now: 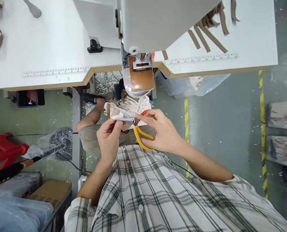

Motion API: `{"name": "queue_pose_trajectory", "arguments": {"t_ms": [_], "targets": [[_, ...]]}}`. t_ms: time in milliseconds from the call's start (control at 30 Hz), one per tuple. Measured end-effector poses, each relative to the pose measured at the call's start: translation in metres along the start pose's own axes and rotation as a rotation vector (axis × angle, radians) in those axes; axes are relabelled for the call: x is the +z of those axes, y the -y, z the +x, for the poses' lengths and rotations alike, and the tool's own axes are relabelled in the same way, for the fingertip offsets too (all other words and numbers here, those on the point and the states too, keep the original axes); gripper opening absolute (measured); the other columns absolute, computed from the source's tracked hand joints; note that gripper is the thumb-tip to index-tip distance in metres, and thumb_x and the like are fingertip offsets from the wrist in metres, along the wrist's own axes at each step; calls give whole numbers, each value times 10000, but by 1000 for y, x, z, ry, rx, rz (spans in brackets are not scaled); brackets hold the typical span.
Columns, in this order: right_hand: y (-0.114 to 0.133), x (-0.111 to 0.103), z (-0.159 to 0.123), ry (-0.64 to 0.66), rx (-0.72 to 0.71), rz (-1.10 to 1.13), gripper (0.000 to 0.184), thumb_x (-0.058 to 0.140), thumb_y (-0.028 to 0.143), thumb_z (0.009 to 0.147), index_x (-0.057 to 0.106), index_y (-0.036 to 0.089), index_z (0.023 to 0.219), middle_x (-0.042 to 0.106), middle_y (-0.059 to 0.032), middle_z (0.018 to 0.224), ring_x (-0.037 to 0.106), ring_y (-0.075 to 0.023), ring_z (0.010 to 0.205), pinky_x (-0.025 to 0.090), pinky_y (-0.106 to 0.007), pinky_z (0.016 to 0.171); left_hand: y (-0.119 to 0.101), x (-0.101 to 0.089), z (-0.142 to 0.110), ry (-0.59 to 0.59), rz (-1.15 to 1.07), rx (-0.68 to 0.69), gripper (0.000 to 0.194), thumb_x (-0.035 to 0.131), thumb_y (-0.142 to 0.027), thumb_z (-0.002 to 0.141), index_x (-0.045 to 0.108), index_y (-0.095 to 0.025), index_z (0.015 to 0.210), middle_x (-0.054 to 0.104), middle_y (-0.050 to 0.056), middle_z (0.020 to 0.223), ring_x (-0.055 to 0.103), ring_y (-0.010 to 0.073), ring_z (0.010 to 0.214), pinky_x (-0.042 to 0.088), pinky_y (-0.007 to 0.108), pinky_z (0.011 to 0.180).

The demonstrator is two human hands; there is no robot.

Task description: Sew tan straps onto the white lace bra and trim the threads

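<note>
Scissors (143, 137) with yellow and red handles are in my right hand (164, 132), fingers in and around the loops. Their blades stand apart and point left, over the edge of white lace fabric (131, 104). My left hand (109, 138) pinches a bit of this fabric between thumb and fingers, close to the blade tips. The lace hangs bunched above my lap, in front of the sewing machine's rounded arm end (141, 80). A brown strip shows at the lace's left side. Part of the fabric is hidden behind the scissors and hands.
A white sewing machine (163, 25) stands on the white table (56, 45). Brown strips (211, 37) lie at the table's right. A clear plastic bin (194, 85) sits beneath. At lower left are a cardboard box (50, 191) and a red stand (6, 148). Scraps litter the floor.
</note>
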State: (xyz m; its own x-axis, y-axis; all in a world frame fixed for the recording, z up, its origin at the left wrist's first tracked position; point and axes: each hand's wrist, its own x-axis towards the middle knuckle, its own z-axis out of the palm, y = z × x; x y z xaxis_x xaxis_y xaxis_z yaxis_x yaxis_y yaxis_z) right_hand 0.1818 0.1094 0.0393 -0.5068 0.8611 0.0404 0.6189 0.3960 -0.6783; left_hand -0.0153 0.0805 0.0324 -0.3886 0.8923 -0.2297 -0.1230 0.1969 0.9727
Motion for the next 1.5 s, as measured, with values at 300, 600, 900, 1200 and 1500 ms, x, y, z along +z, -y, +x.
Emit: {"name": "queue_pose_trajectory", "arguments": {"t_ms": [300,600,900,1200,1500], "targets": [[-7,9,9,-63,91,139,577,783,342,747,666,299,1310,580,-70,1166,629,-240,1011,564,-432,879,7,-2,2,8,-55,8,175,796,-364,815,781,-221,917,667,-18,726,491,73,589,421,188,555],[-4,20,24,-118,138,278,570,810,334,687,722,266,1246,603,-61,1138,633,-225,989,563,-402,889,16,0,5,-20,-33,81,208,798,-395,812,740,-211,888,686,1,801,586,106,705,496,229,698],[-12,18,20,-95,162,285,573,797,326,695,716,303,1261,621,-58,1127,633,-231,991,558,-409,905,15,0,5,-13,103,79,264,756,-458,826,707,-208,896,667,21,831,616,150,783,493,247,676],[-2,19,22,-124,148,313,576,811,346,686,723,271,1250,614,-61,1108,644,-218,987,561,-381,901,18,3,8,22,176,289,169,732,-359,859,695,-203,806,659,11,811,606,153,776,488,278,753],[-8,21,13,-115,195,282,560,810,355,687,725,290,1236,630,-57,1137,656,-232,1003,563,-391,906,22,2,6,77,152,297,115,724,-331,870,732,-217,867,674,14,817,608,153,773,487,281,748]]}}
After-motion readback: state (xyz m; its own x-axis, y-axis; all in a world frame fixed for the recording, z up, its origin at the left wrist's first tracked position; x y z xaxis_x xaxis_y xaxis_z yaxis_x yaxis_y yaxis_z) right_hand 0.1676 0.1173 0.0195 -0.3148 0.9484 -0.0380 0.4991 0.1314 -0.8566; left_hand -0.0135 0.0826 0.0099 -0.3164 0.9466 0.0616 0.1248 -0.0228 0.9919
